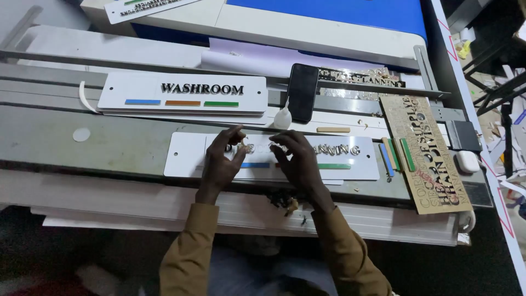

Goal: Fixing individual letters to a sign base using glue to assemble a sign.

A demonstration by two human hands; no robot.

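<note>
White sign plate lies flat on grey counter. Left hand rests on plate's left part, fingers narrowly pinched over small letters. Right hand just right, pinching likewise. Glue bottle above plate; wooden letter board right of plate.

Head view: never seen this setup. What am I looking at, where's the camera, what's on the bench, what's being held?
The one camera sits on the person's head and looks down at their own two bare hands; there is no robot. The left hand and right hand rest on a white sign plate with raised letters and coloured strips. The fingers pinch near the letters; whether they hold one is too small to tell. On the grey bench: a finished white sign, a black phone, a small glue bottle, a wooden letter sheet, and loose coloured strips.
</note>
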